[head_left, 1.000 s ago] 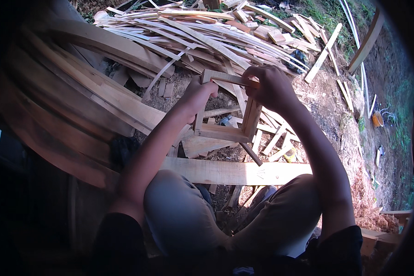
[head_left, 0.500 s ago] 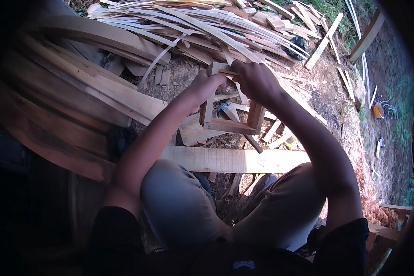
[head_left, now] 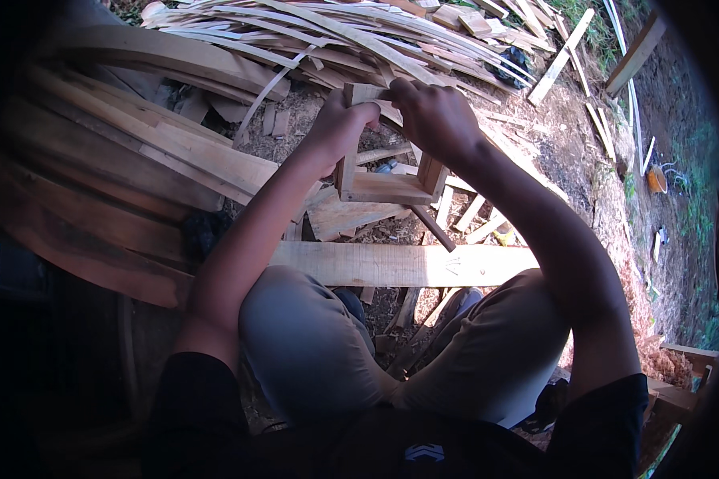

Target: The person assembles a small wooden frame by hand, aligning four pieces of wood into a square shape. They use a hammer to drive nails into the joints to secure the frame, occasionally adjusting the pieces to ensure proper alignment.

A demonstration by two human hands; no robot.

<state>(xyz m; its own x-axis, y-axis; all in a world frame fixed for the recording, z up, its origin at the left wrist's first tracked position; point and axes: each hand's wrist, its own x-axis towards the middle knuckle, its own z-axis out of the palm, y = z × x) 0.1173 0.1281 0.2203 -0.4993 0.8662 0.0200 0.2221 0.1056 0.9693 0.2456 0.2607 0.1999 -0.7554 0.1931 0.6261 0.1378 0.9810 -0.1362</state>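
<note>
Both my hands hold up a small rectangular wooden frame, raised above the wood scraps in front of my knees. My left hand is closed round its upper left corner. At the upper right, my right hand curls over the top piece, its fingertips largely hidden. A hammer handle shows below and behind the frame; the frame covers most of its head. Across the front of my knees lies a pale flat plank with small dark marks at its right.
Long curved boards are stacked at the left. A heap of thin wood strips spreads across the far side. Offcuts and shavings cover the ground beneath my hands. An orange container stands at the far right.
The wooden frame and both hands have moved up and slightly left, and the frame has tilted a little. The hammer's head is now more covered by the frame.
</note>
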